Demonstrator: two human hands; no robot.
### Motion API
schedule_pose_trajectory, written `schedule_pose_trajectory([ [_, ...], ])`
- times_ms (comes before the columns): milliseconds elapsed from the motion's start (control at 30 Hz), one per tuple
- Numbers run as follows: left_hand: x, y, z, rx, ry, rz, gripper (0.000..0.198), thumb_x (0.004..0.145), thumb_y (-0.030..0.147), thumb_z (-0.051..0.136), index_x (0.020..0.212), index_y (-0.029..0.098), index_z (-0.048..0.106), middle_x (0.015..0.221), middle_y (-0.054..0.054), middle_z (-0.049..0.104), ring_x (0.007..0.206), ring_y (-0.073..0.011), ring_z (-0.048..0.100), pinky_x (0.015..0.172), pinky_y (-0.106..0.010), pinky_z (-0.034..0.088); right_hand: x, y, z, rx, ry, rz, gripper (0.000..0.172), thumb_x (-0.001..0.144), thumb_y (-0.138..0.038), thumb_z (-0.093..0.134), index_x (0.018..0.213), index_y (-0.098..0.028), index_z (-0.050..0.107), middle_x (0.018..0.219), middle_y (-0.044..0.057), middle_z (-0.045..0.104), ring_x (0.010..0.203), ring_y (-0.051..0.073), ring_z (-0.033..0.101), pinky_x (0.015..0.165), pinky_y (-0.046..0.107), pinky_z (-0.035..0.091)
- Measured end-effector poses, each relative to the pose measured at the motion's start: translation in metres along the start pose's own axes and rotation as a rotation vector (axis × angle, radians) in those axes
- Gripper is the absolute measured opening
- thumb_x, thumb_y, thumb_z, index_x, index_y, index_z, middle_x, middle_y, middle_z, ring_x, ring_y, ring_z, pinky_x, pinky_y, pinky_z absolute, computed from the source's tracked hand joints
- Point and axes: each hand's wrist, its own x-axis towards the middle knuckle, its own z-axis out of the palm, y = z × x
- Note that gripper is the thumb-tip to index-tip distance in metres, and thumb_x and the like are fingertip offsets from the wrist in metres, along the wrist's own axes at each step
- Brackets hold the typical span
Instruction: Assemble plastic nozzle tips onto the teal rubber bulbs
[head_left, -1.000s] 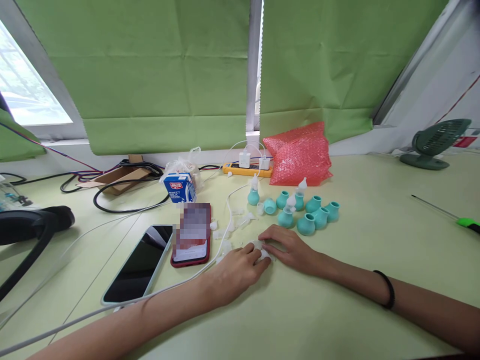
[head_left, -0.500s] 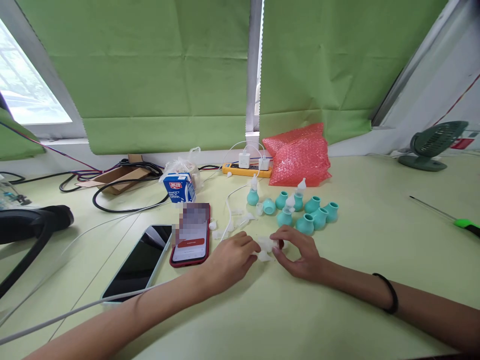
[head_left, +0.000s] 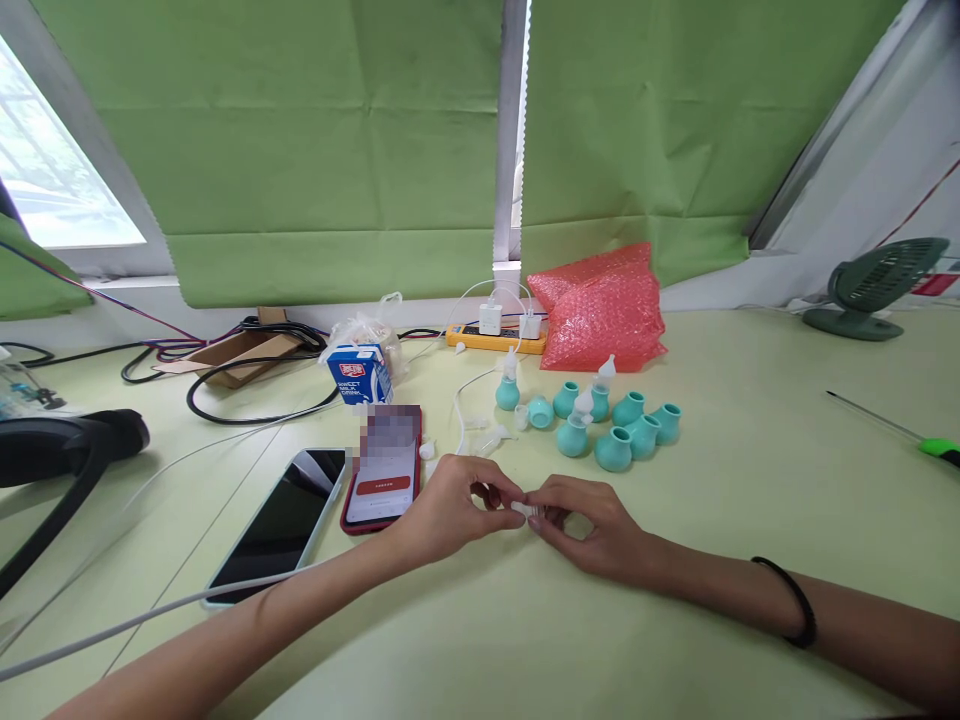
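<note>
Just right of the phones, my left hand (head_left: 461, 510) pinches a small whitish nozzle tip (head_left: 520, 508) between thumb and fingers. My right hand (head_left: 592, 520) meets it there, its fingertips closed on a small clear ribbed plastic piece (head_left: 536, 511). The two pieces touch or nearly touch; the fingers hide most of both. Beyond my hands stand several turquoise rubber bulbs (head_left: 613, 449), some open-mouthed and some topped with a clear piece and white tip (head_left: 583, 404). One bulb (head_left: 540, 412) lies on its side. Loose clear plastic parts (head_left: 491, 441) lie behind my left hand.
Left of my hands lie a red-cased phone (head_left: 381, 470) and a dark-screened phone (head_left: 281, 520). A milk carton (head_left: 360, 375), a power strip (head_left: 495, 341) and a red bubble-wrap bag (head_left: 604, 310) stand behind. Rightward are a screwdriver (head_left: 937, 447) and a fan (head_left: 862, 290).
My left hand has picked up the nozzle tip and turned toward my right hand. The hands have come together, bringing the two plastic pieces end to end.
</note>
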Motion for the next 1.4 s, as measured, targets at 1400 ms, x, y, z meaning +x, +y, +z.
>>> schedule_pose_trajectory([
  [1400, -0.005, -0.009, 0.011, 0.709, 0.15, 0.539, 0.03, 0.079, 0.026, 0.044, 0.102, 0.01, 0.054, 0.077, -0.01, 0.057, 0.069, -0.0161, 0.048, 0.058, -0.029, 0.044, 0.008, -0.006, -0.002, 0.675, 0.013, 0.545, 0.02, 0.074, -0.032, 0.053, 0.079, -0.013, 0.059, 0.053, -0.001, 0.055, 0.045, 0.009, 0.053, 0.044, 0.021, 0.044],
])
